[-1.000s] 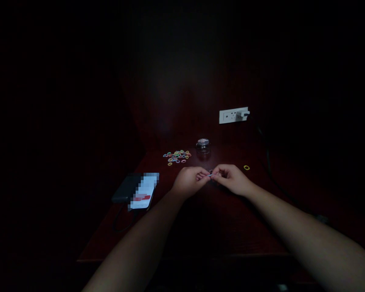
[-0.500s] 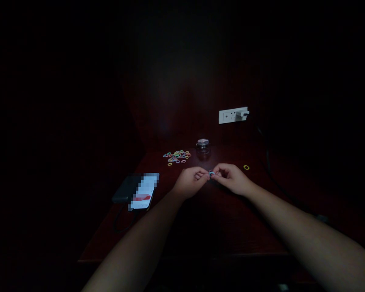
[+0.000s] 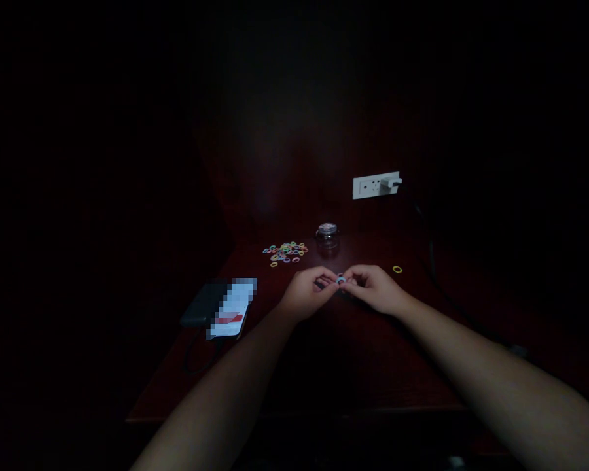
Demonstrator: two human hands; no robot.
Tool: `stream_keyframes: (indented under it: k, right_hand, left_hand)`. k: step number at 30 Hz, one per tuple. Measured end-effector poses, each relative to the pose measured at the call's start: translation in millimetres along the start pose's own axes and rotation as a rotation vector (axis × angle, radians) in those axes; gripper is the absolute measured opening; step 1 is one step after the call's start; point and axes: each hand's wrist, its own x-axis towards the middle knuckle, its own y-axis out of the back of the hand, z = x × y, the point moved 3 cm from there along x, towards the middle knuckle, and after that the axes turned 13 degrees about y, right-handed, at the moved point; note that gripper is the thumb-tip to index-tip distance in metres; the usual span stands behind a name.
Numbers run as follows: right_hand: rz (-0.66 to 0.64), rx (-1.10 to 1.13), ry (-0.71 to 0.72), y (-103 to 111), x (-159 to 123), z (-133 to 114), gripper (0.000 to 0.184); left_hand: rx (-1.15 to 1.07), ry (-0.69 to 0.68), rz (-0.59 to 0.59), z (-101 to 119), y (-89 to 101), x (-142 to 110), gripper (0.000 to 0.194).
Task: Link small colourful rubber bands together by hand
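Between my fingertips is a small light-blue elastic band, bent into an arch. My left hand pinches its left side, thumb against fingers. On the other side my right hand grips it between thumb and forefinger. A pinkish band shows just behind the blue one; whether it is linked to it I cannot tell. Several coloured elastic bands lie in a loose pile beyond my left hand. A single yellow band rests on the table past my right hand.
A clear lidded jar stands near the back wall. At the left lie a lit phone and a dark flat box with a cable on the dark red table. On the wall is a socket plate with a plug; a black cable runs down right.
The blue band was stretched flat between my fingers a second ago; now it arches up as an open loop. Both hands have stayed in nearly the same place.
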Motion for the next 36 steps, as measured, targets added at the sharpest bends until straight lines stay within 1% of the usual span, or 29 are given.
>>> stream_keyframes:
  k: [6, 10, 13, 16, 19, 24, 32, 36]
  right_hand:
    - [-0.021, -0.028, 0.006, -0.3, -1.0, 2.7, 0.033]
    - [-0.046, -0.037, 0.005, -0.1, -1.2, 3.4, 0.032]
    - [-0.065, -0.032, 0.003, -0.4, -1.1, 2.1, 0.032]
    - [-0.077, -0.03, -0.012, -1.1, -1.5, 0.7, 0.032]
    - [-0.076, -0.016, -0.019, -1.3, -2.4, 0.9, 0.032]
    - [-0.079, 0.017, -0.016, -1.5, -2.9, 4.7, 0.03]
    - [-0.063, 0.013, -0.013, -1.5, -2.3, 4.5, 0.027]
    - [-0.063, 0.013, -0.001, -1.6, -2.3, 4.9, 0.026]
  left_hand:
    - [-0.004, -0.003, -0.02, 0.4, -1.1, -0.2, 0.017]
    - [0.007, -0.027, -0.003, 1.3, -1.1, -0.1, 0.017]
    - [0.01, -0.059, 0.016, 2.7, -0.7, 0.1, 0.021]
    - [0.019, -0.077, -0.009, 5.0, -1.1, -0.3, 0.024]
    - [0.046, -0.109, -0.025, 7.9, -0.5, -1.5, 0.022]
    - [0.103, -0.149, 0.025, 8.7, 2.8, -1.7, 0.019]
    - [0.143, -0.127, 0.083, 7.1, 5.2, -0.8, 0.017]
    - [0.152, -0.119, 0.09, 6.4, 5.5, -0.9, 0.018]
